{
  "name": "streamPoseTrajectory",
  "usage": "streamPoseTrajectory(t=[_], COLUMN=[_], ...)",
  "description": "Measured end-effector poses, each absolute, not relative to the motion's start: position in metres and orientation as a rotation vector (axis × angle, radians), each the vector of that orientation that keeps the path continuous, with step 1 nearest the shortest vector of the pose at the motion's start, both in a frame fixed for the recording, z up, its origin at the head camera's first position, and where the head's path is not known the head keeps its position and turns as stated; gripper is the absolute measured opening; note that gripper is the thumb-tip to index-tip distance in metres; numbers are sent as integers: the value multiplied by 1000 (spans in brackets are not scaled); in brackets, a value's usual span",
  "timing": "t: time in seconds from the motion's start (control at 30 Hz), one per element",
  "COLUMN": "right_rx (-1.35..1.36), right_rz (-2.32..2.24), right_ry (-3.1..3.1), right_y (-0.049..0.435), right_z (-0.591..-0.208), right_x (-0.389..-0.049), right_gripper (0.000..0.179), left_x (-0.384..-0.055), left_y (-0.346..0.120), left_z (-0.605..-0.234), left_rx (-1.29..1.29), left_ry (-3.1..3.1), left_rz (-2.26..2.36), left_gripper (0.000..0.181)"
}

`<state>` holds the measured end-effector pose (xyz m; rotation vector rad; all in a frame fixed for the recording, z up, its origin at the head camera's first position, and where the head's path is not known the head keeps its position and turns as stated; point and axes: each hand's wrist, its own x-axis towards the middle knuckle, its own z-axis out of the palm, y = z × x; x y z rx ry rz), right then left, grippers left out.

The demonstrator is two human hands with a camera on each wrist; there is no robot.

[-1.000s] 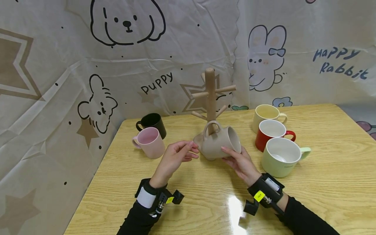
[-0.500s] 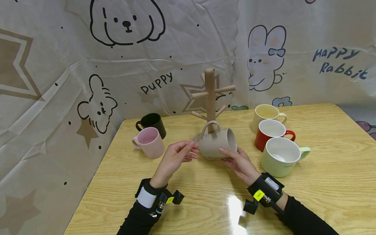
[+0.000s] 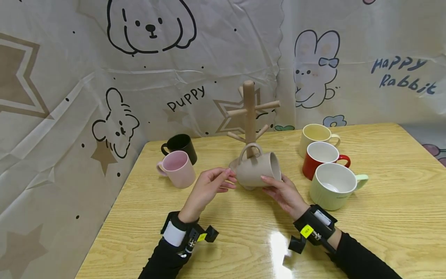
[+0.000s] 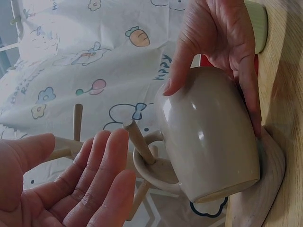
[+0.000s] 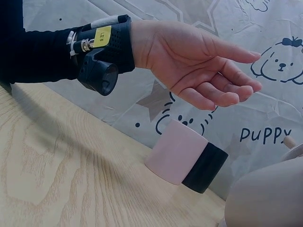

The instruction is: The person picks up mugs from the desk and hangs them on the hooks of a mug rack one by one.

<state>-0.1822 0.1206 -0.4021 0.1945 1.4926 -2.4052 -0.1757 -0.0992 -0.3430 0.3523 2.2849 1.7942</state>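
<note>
My right hand (image 3: 285, 193) grips a beige mug (image 3: 256, 172) near its rim, thumb on the near side. The mug lies sideways in the air, mouth to the right and handle up. Behind it stands a wooden mug tree (image 3: 249, 116), whose base it partly hides. In the left wrist view, a peg (image 4: 138, 142) of the tree crosses the handle's loop. My left hand (image 3: 207, 190) is left of the mug's bottom, fingers relaxed and holding nothing; the right wrist view shows that palm (image 5: 189, 66).
A pink mug (image 3: 179, 170) and a black mug (image 3: 181, 146) stand at the left. On the right stand yellow (image 3: 315, 135), red (image 3: 310, 164) and pale green (image 3: 329, 193) mugs. A printed cloth (image 3: 223, 50) hangs behind the wooden table (image 3: 237, 240).
My right hand has shifted the beige mug slightly left, towards the mug tree's post, then held it still. The left hand has stayed in place.
</note>
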Motion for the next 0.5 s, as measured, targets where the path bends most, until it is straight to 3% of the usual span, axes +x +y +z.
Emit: streamPoseTrajectory(t=[0.5], right_rx=[185], right_rz=[-2432], right_ry=[1457], right_y=[121], right_z=[-404], right_x=[-183], right_gripper=[65], left_x=[-176], left_y=[-100], left_z=[-343], left_rx=[347], left_ry=[2288], left_rz=[1783], left_gripper=[33])
